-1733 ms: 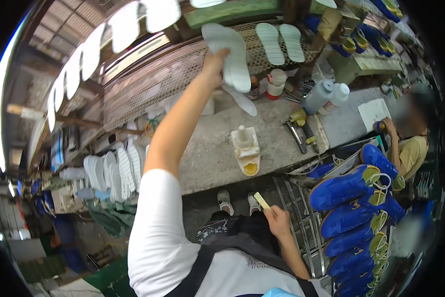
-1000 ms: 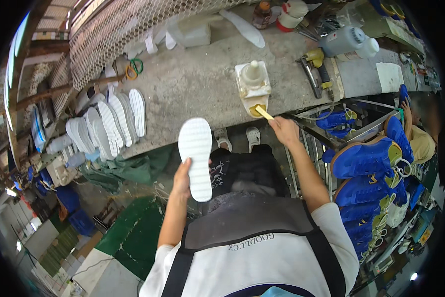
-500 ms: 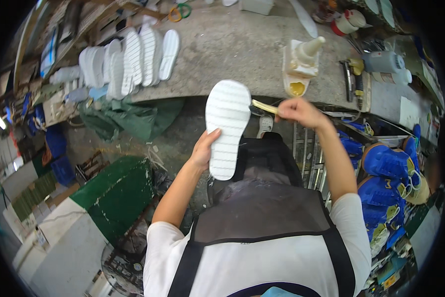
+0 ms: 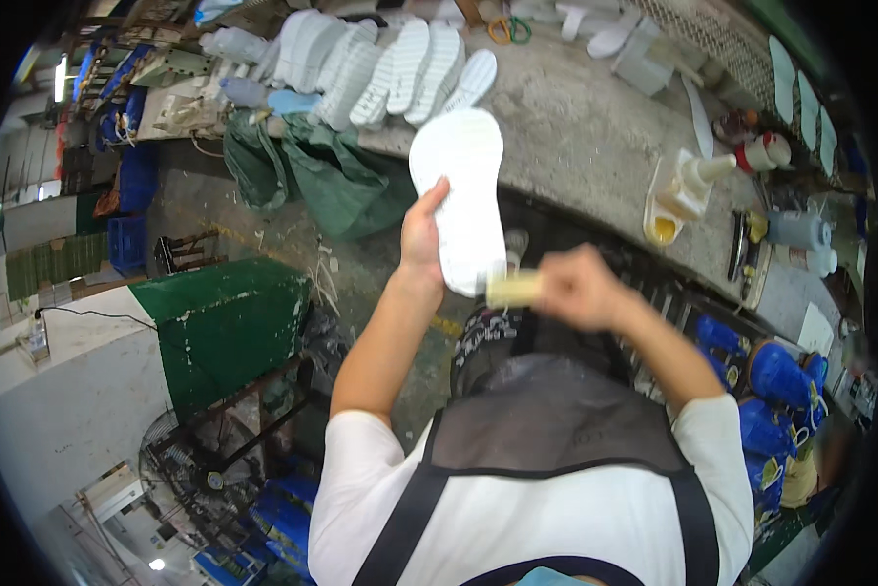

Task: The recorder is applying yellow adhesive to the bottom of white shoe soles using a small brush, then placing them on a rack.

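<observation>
We held a white insole (image 4: 463,166) near the middle of the frame, its broad end toward the top and its narrower end toward the bottom. Our left hand (image 4: 422,234) gripped it by the left edge: the thumb lay across the upper face, and the other fingers were behind it, so we could not tell how they were set. Our right hand (image 4: 585,288), just right of centre and blurred, had its fingers curled closed around a pale yellow strip-like tool (image 4: 517,291). The tool's far end overlapped the insole's lower right edge in the view; the blur kept us from telling whether the two touched.

Above, we had a grey workbench (image 4: 566,127) slanting from the upper left toward the right. At its upper left we saw a row of white insoles (image 4: 405,68), leaning close together, and near the top edge scissors (image 4: 509,30) with orange and green handles. On its right part stood a whitish dispenser (image 4: 691,186) with a cone-shaped top and yellow matter (image 4: 663,230) in its front well. Further right, two bottles (image 4: 798,230) lay side by side in our view, and blue shoes (image 4: 781,371) filled the right edge below them.
</observation>
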